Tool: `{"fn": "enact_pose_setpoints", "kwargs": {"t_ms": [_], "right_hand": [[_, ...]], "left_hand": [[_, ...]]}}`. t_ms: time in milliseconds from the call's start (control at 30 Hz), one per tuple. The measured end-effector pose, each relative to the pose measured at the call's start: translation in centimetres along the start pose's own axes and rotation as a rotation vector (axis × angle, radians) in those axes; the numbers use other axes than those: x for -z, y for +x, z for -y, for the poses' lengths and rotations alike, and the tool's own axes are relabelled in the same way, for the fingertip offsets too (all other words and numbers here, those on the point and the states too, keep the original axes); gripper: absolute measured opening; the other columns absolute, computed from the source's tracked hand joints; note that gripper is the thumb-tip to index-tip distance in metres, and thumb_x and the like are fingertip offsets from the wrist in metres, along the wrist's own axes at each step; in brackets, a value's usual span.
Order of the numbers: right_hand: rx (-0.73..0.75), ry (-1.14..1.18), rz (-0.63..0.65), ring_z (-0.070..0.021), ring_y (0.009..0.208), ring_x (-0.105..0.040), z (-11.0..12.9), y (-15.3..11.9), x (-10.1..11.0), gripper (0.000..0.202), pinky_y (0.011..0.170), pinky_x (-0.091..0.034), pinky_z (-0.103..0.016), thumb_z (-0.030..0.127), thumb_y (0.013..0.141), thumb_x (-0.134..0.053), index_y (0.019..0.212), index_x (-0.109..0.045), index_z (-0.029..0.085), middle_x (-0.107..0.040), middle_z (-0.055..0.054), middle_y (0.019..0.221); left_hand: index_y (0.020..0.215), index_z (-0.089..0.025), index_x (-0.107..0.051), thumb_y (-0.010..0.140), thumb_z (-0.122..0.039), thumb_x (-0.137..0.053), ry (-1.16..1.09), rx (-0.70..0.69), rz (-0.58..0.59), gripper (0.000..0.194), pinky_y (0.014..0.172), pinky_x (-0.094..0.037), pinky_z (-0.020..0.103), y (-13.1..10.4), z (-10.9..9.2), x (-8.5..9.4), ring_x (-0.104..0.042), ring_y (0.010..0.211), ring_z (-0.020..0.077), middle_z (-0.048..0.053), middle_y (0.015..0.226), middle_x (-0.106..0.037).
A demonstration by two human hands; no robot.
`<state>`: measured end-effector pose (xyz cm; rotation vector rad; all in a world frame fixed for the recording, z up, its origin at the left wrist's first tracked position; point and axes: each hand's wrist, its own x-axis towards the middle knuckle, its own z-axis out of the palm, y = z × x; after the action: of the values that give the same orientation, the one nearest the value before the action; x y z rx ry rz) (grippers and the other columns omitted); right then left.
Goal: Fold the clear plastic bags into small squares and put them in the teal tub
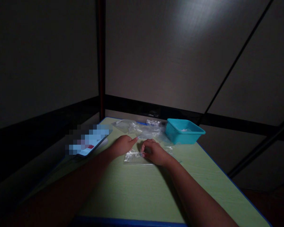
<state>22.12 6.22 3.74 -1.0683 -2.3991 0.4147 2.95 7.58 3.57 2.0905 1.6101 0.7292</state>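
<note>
A clear plastic bag (134,159) lies flat on the green tabletop (132,192) in front of my hands. My right hand (155,153) is over the bag's right part, with its fingers curled and the thumb and fingertips close together; whatever they pinch is too small to make out. To the left, my left hand (124,145) hovers by the bag's upper left edge, thumb stretched toward the right hand, its other fingers mostly hidden behind it. More crumpled clear plastic (144,128) is spread just beyond both hands.
A turquoise basket (184,138) stands at the table's back right, with something pale inside. On the left a phone (87,149) with a lit, partly blurred screen leans at an angle. Dark-edged grey walls (156,63) rise behind and left of the table.
</note>
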Motion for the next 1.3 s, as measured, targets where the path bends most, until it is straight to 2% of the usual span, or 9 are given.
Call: {"fn": "enact_pose_setpoints", "kwargs": {"t_ms": [200, 367, 567, 733, 800, 900, 1000, 1133, 1300], "right_hand": [[0.032, 0.044, 0.038, -0.0177, 0.09, -0.05, 0.1, -0.1, 0.2, 0.012, 0.082, -0.034, -0.031, 0.012, 0.067, -0.062, 0.077, -0.06, 0.019, -0.06, -0.001, 0.084], [0.043, 0.176, 0.091, -0.0143, 0.082, -0.054, 0.6, -0.3, 1.1, 0.021, 0.077, -0.039, -0.027, 0.007, 0.066, -0.058, 0.084, -0.061, 0.018, -0.063, -0.001, 0.085], [0.027, 0.376, 0.332, -0.0113, 0.069, -0.055, 1.2, -0.5, 2.2, 0.02, 0.068, -0.043, -0.023, 0.009, 0.066, -0.06, 0.084, -0.068, 0.014, -0.063, -0.001, 0.076], [0.013, 0.454, 0.452, -0.0119, 0.069, -0.056, 1.1, -0.6, 2.3, 0.016, 0.068, -0.045, -0.023, 0.019, 0.068, -0.064, 0.082, -0.071, 0.013, -0.065, -0.002, 0.075], [0.023, 0.453, 0.448, -0.0123, 0.07, -0.057, 1.0, -0.6, 2.3, 0.016, 0.07, -0.045, -0.024, 0.021, 0.069, -0.065, 0.081, -0.071, 0.013, -0.066, -0.003, 0.075], [0.038, 0.443, 0.434, -0.013, 0.073, -0.058, 0.9, -0.7, 2.5, 0.017, 0.072, -0.045, -0.025, 0.023, 0.07, -0.065, 0.082, -0.07, 0.014, -0.066, -0.003, 0.079], [0.029, 0.424, 0.406, -0.0132, 0.075, -0.057, 0.9, -0.7, 2.4, 0.017, 0.072, -0.045, -0.024, 0.023, 0.07, -0.065, 0.084, -0.07, 0.014, -0.066, -0.003, 0.083], [-0.004, 0.36, 0.295, -0.0127, 0.072, -0.057, 0.9, -0.5, 1.7, 0.014, 0.069, -0.044, -0.023, 0.02, 0.074, -0.059, 0.083, -0.068, 0.014, -0.066, -0.003, 0.079], [0.009, 0.211, 0.209, -0.0126, 0.07, -0.056, 0.6, -0.4, 0.7, 0.014, 0.067, -0.042, -0.022, 0.021, 0.077, -0.055, 0.08, -0.067, 0.015, -0.066, -0.001, 0.075]], "left_hand": [[0.044, -0.018, -0.052, 0.082, -0.064, -0.021, -0.043, 0.029, -0.015, 0.068, 0.057, -0.036, 0.027, -0.2, -0.3, 0.4, -0.054, 0.049, 0.0174, 0.002, 0.043, -0.052], [0.052, -0.018, -0.054, 0.086, -0.058, -0.017, -0.052, -0.02, -0.038, 0.065, 0.057, -0.037, 0.025, -0.1, -0.1, 0.3, -0.055, 0.054, 0.0158, 0.002, 0.053, -0.058], [0.068, -0.017, -0.058, 0.085, -0.035, -0.039, 0.031, -0.098, -0.066, 0.032, 0.059, -0.037, 0.024, -0.1, 0.0, 0.3, -0.054, 0.062, 0.0152, 0.002, 0.066, -0.061], [0.078, -0.019, -0.061, 0.079, -0.027, -0.053, 0.098, -0.187, -0.097, 0.011, 0.084, -0.036, 0.028, -0.3, 0.2, 0.3, -0.053, 0.09, 0.0187, 0.004, 0.085, -0.063], [0.083, -0.02, -0.061, 0.077, -0.034, -0.058, 0.127, -0.214, -0.094, 0.016, 0.09, -0.033, 0.03, -0.5, 0.3, 0.3, -0.049, 0.099, 0.0212, 0.005, 0.093, -0.062], [0.098, -0.024, -0.06, 0.073, -0.048, -0.059, 0.223, -0.21, -0.029, 0.035, 0.096, -0.029, 0.035, -1.0, 0.3, 0.2, -0.041, 0.114, 0.0249, 0.006, 0.111, -0.057], [0.114, -0.028, -0.054, 0.072, -0.059, -0.054, 0.313, -0.162, 0.065, 0.052, 0.102, -0.02, 0.044, -1.2, 0.4, 0.1, -0.025, 0.128, 0.0286, 0.007, 0.132, -0.044], [0.128, -0.029, -0.042, 0.071, -0.061, -0.053, 0.356, -0.104, 0.131, 0.066, 0.103, -0.012, 0.052, -1.2, 0.7, 0.0, -0.009, 0.134, 0.0312, 0.01, 0.145, -0.025], [0.135, -0.031, -0.032, 0.072, -0.064, -0.05, 0.363, -0.061, 0.189, 0.073, 0.101, -0.007, 0.058, -1.3, 0.6, 0.4, 0.002, 0.135, 0.0312, 0.01, 0.149, -0.012]]}}
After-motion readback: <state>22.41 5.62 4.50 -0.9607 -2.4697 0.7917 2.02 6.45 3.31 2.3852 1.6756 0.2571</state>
